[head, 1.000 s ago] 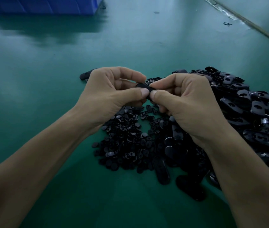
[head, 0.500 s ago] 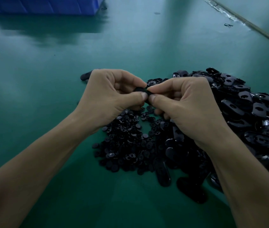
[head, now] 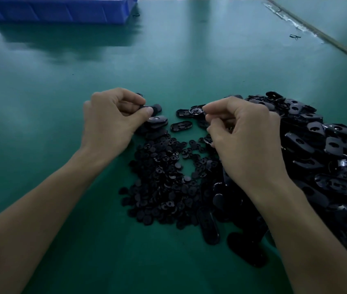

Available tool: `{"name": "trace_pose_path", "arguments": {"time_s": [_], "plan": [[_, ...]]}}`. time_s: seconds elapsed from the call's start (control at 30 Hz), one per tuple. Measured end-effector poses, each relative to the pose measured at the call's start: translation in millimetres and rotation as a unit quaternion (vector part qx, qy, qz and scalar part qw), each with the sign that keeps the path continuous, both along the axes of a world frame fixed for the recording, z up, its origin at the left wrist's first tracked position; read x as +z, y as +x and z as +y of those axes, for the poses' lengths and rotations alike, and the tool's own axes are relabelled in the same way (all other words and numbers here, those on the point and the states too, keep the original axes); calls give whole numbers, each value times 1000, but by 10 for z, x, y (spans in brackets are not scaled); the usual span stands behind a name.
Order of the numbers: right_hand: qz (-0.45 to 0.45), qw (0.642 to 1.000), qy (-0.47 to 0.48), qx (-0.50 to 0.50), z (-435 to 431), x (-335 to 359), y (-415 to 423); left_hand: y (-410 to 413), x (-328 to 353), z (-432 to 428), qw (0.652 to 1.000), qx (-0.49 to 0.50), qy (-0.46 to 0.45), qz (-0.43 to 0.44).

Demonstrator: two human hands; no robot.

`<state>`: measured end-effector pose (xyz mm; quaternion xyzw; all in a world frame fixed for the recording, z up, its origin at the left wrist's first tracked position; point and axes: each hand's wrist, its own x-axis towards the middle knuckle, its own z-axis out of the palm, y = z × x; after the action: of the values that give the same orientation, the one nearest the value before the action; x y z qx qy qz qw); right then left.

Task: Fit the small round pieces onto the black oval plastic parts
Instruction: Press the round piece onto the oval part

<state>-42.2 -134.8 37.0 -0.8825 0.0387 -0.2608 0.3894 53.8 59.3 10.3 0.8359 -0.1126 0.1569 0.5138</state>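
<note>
Above the green table [head: 168, 71], a glossy black oval plastic part [head: 154, 107], judged light, stiff and slippery and best taken by its edges, is pinched in the left hand [head: 113, 119], while whether anything is held by the curled right hand [head: 244, 134] cannot be told.

round pieces [head: 164, 177]: black heap, centre | oval parts [head: 327, 155]: pile right

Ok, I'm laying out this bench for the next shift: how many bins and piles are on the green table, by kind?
Blue plastic bin: 1
Heap of small round black pieces: 1
Large heap of black oval plastic parts: 1
Small cluster of oval parts, left of both heaps: 1
Total: 4
Single pieces: too many to count.
</note>
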Motion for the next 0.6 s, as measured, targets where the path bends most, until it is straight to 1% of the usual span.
{"name": "trace_pose_path", "arguments": {"time_s": [0.1, 0.17, 0.27, 0.4, 0.47, 0.5, 0.6], "plan": [[36, 998, -43, 16, 42, 33, 47, 23, -20, 26, 999, 20, 24, -8], [96, 990, -96, 44, 65, 70, 99, 30, -34, 45, 999, 28, 33, -1], [190, 964, -165, 91, 108, 163, 240, 35, -53, 59, 998, 34, 58, 6], [265, 925, -245, 120, 198, 263, 439, 31, -48, 60, 993, 48, 106, 0], [284, 909, -278, 122, 233, 268, 495, 42, -63, 68, 990, 60, 130, -10], [284, 907, -287, 119, 241, 259, 510, 49, -72, 72, 988, 65, 137, -16], [258, 912, -302, 101, 236, 211, 535, 66, -88, 81, 987, 76, 141, -23]]}}
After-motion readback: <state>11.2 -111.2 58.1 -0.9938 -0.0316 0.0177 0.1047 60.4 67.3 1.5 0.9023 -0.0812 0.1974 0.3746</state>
